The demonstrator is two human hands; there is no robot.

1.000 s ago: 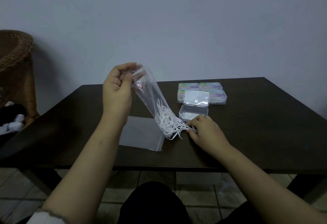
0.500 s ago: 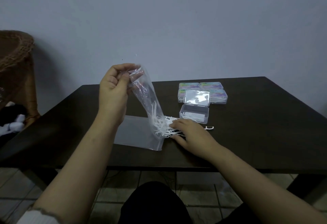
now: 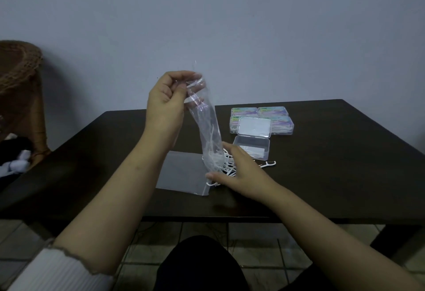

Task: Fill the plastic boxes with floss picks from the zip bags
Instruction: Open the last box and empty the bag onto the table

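Roughly mid-task, by the look of it: four closed, filled boxes [image 3: 262, 119] at far right of the bench [image 3: 333, 164]; open box [image 3: 251, 150] just nearer, only partly filled. Picks [image 3: 226, 166] spilling from upended bag [image 3: 208, 134] beside that box, one stray pick [image 3: 268, 164] to the right. Flat bag [image 3: 181, 175] lying near. Left hand [image 3: 166, 104] raised, grip pinching the bag's upper end. Right hand [image 3: 239, 173] low, fingers loose, touching the bag's bottom and picks, grasping nothing.

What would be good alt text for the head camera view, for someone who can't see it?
A person's left hand holds a clear zip bag upended over a dark table, spilling white floss picks beside the right hand. Behind them sits an open plastic box and closed, filled boxes.
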